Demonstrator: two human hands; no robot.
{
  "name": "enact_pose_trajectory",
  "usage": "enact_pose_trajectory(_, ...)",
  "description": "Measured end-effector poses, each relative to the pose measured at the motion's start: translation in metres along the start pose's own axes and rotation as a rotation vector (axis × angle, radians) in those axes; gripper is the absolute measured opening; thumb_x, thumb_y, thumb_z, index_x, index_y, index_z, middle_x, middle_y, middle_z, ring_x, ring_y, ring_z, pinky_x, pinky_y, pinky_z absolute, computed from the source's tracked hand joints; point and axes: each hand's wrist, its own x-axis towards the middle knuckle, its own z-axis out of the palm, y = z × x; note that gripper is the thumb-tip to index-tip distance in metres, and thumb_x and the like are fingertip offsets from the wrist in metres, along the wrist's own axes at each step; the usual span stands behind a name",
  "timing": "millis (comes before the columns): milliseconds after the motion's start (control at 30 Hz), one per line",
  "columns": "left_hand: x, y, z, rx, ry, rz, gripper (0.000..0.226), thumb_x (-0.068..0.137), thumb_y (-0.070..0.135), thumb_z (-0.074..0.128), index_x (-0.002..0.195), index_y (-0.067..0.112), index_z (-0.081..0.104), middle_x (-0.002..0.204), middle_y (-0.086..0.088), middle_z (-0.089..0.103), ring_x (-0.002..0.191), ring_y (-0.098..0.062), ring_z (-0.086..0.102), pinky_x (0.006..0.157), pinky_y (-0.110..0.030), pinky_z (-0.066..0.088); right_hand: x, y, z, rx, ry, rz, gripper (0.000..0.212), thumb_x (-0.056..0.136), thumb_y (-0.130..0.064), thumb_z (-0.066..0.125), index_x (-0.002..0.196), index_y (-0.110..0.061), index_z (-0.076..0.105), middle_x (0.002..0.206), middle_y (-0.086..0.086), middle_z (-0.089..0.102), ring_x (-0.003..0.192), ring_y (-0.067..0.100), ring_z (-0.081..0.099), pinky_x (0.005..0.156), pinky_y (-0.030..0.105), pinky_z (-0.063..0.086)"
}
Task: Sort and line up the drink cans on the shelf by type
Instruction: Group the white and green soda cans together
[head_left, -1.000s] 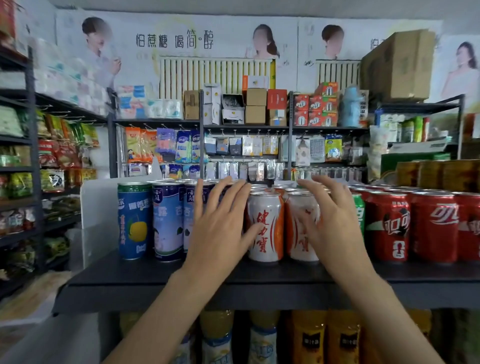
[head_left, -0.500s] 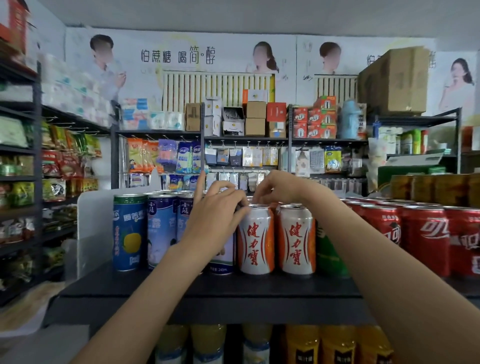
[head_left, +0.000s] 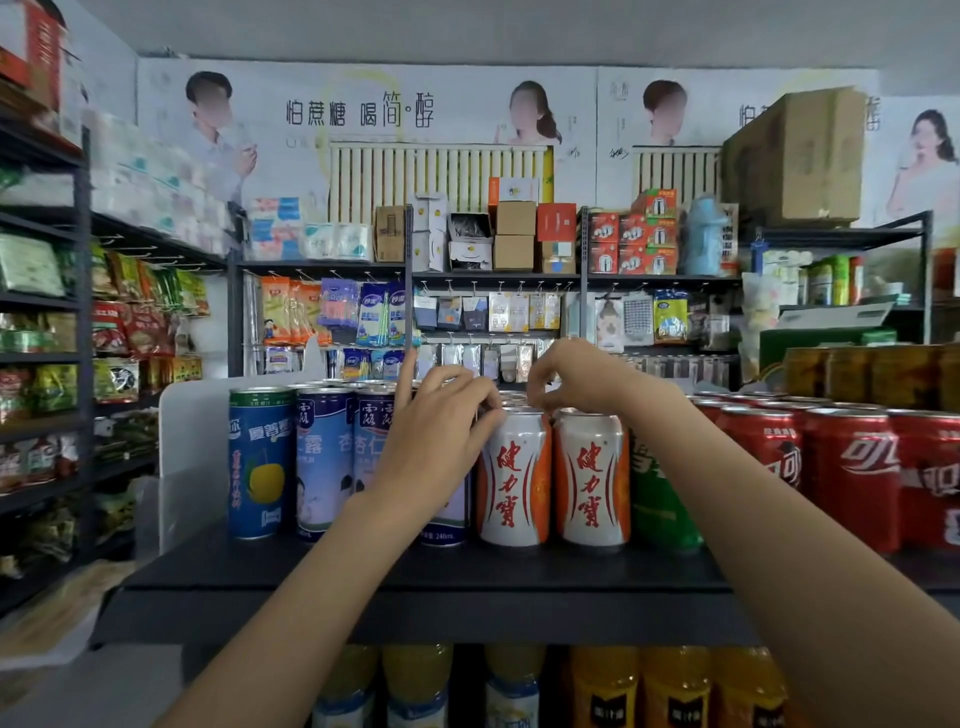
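The dark shelf board (head_left: 426, 577) carries the whole row of drink cans along its front edge, and every place below is taken from it. At its right end stand the red cola cans (head_left: 852, 478), several deep. At its left end, against a white divider panel (head_left: 192, 457), stands a tall blue can with a yellow fruit (head_left: 260, 462), and just beside that, tall blue-and-white almond drink cans (head_left: 324, 462). A green can (head_left: 660, 499) stands next to the cola, partly hidden behind the right forearm. At the middle of the board two white-and-orange cans with red characters stand upright, touching: the left one (head_left: 511, 478) and the right one (head_left: 592, 478). The left hand (head_left: 441, 431) curls around a tall blue-and-white can, its fingertips at the rim of the left white-and-orange can. The right hand (head_left: 576, 376) is curled above the can tops behind the pair; whether it grips anything cannot be told. Under the board stand orange juice bottles (head_left: 675, 686).
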Motion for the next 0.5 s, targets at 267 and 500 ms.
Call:
enact_pose_trajectory(267, -0.037, 0.014, -0.002, 0.222, -0.135, 0.051, 0.083, 0.075, 0.066, 0.050, 0.140, 0.018, 0.035, 0.137, -0.002, 0.049, 0.138, -0.023, 0.028, 0.110, -0.044, -0.015, -0.087, -0.016, 0.011, 0.100, 0.372, 0.250, 0.034, 0.088, -0.033, 0.058, 0.117, -0.015, 0.059, 0.109, 0.001, 0.064, 0.094, 0.013, 0.057, 0.091, 0.029, 0.045)
enact_pose_trajectory(500, -0.031, 0.014, 0.001, 0.255, -0.179, 0.016, 0.102, 0.063, 0.072, 0.058, 0.143, 0.017, 0.027, 0.144, -0.003, 0.039, 0.141, -0.019, 0.019, 0.105, -0.043, -0.026, -0.111, -0.023, 0.026, -0.256, 0.164, 0.319, 0.078, 0.076, -0.044, 0.069, 0.139, -0.027, 0.027, 0.140, -0.009, 0.039, 0.132, 0.012, 0.036, 0.111, 0.048, -0.014)
